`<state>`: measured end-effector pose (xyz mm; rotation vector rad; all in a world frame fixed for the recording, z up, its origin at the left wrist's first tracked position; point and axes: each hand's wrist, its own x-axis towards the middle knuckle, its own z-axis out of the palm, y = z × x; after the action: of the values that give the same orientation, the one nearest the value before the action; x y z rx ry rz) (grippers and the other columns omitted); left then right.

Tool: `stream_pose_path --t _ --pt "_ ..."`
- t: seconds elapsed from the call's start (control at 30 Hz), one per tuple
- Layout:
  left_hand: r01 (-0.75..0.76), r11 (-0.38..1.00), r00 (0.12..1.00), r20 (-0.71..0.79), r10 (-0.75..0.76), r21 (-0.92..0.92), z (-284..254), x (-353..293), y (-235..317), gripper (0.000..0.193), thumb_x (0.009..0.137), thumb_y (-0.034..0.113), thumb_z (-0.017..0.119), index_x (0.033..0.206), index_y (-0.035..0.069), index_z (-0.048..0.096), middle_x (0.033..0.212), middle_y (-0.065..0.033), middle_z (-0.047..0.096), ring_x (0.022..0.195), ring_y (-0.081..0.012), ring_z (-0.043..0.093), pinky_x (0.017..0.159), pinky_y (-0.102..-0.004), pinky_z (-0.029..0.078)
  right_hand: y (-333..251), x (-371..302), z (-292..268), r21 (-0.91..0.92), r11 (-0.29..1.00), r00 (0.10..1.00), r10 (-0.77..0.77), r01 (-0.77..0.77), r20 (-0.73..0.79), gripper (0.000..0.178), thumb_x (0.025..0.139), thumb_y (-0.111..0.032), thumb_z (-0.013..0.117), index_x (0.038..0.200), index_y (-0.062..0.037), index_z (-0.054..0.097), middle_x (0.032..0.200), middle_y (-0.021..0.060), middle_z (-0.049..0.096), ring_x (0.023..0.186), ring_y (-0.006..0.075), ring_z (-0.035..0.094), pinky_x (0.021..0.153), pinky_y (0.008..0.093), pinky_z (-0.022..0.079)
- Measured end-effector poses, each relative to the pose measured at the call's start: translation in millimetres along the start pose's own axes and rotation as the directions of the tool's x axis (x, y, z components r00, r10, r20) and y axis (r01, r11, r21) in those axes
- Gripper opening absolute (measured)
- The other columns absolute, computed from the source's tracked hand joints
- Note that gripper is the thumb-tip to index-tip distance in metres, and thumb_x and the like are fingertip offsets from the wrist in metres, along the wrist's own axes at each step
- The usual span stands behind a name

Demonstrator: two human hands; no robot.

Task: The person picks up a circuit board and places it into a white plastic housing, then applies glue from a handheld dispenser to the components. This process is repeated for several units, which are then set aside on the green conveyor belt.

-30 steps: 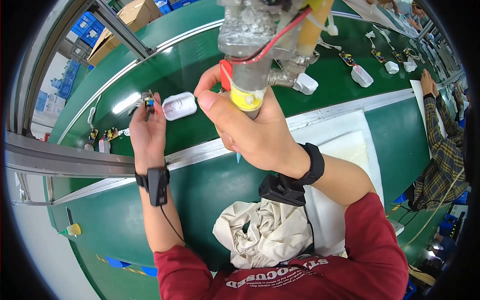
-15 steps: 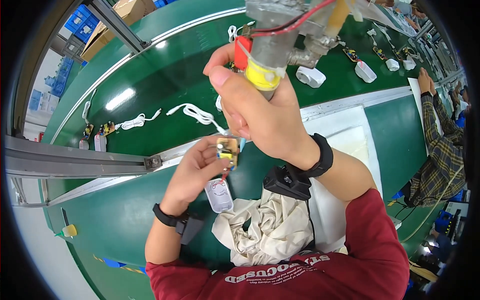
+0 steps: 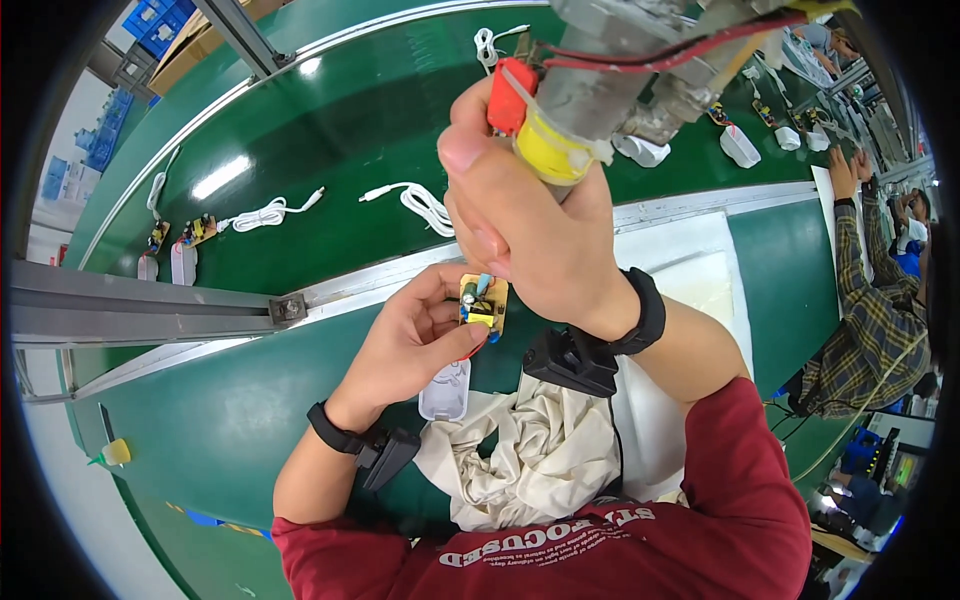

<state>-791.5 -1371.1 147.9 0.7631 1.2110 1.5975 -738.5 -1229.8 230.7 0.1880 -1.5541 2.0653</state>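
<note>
My left hand is closed on a small tan circuit board, its thumb and fingers pinching the left and lower edges. A yellow-wrapped transformer, a green capacitor and a blue part show on the board's face. Just below that hand lies an open white plastic casing, partly covered by the fingers. Above and to the right, my right hand is wrapped round a grey metal glue gun with yellow tape, a red switch and red and black wires. The gun's tip is hidden behind my right hand.
On the green bench behind a metal rail lie white cables, boards with white casings at left, and more casings at right. Crumpled cream cloth and white foam are close by. A co-worker's plaid sleeve is at right.
My left hand has shifted right with the circuit board, closer under my right hand. The glue gun appears farther right, and the white casing is more covered by my left hand.
</note>
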Motion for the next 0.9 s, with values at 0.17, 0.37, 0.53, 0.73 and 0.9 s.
stream_pose_path --t 0.17,0.37,0.53,0.73,0.9 --pt "-0.001 1.0 1.0 0.026 0.001 0.001 -1.1 -2.9 1.0 0.041 0.085 -0.004 0.056 0.124 0.002 0.043 0.109 -0.0058 0.055 0.092 -0.0097 0.056 0.069 -0.0219 0.046 1.6 -1.5 2.5 0.011 1.0 1.0 -0.003 0.003 -0.003 0.011 0.09 -0.014 0.05 0.086 -0.0077 0.041 0.049 -0.0025 0.037 0.035 0.0039 0.031 0.034 0.0212 0.023" --pt "-0.019 1.0 0.999 0.035 0.019 0.0 -4.2 -6.5 1.0 0.042 0.085 -0.004 0.056 0.125 0.002 0.042 0.109 -0.0059 0.054 0.091 -0.0101 0.057 0.068 -0.0217 0.046 2.4 -0.5 5.6 0.008 1.0 1.0 -0.01 0.01 0.003 0.011 0.09 -0.014 0.05 0.085 -0.0078 0.042 0.049 -0.0021 0.038 0.035 0.004 0.03 0.034 0.0212 0.023" --pt "-0.011 1.0 1.0 0.027 0.011 0.012 -6.7 -9.6 2.2 0.041 0.085 -0.003 0.056 0.124 0.001 0.043 0.109 -0.0057 0.055 0.092 -0.0101 0.056 0.068 -0.0215 0.046 3.2 1.4 7.5 -0.014 1.0 1.0 -0.018 0.018 0.021 0.011 0.09 -0.014 0.05 0.085 -0.0079 0.042 0.049 -0.0022 0.038 0.035 0.0041 0.03 0.034 0.0215 0.023" --pt "0.015 0.999 1.0 0.022 -0.016 0.03 -10.4 -13.7 3.9 0.039 0.085 -0.003 0.057 0.122 0.001 0.044 0.109 -0.005 0.054 0.091 -0.0095 0.056 0.068 -0.0212 0.046 3.2 2.7 11.7 -0.033 0.999 1.0 0.004 -0.004 0.001 0.011 0.09 -0.014 0.049 0.084 -0.0076 0.042 0.049 -0.0025 0.038 0.035 0.004 0.03 0.034 0.0215 0.023" --pt "0.0 0.999 0.999 0.043 -0.001 0.033 -16.7 -17.1 3.2 0.04 0.085 -0.004 0.057 0.122 0.001 0.044 0.109 -0.0045 0.054 0.09 -0.0089 0.056 0.068 -0.0211 0.046 5.4 4.1 18.2 -0.031 0.999 1.0 -0.014 0.015 0.008 0.011 0.091 -0.014 0.048 0.084 -0.0066 0.043 0.048 -0.003 0.037 0.035 0.0038 0.03 0.034 0.0214 0.023"
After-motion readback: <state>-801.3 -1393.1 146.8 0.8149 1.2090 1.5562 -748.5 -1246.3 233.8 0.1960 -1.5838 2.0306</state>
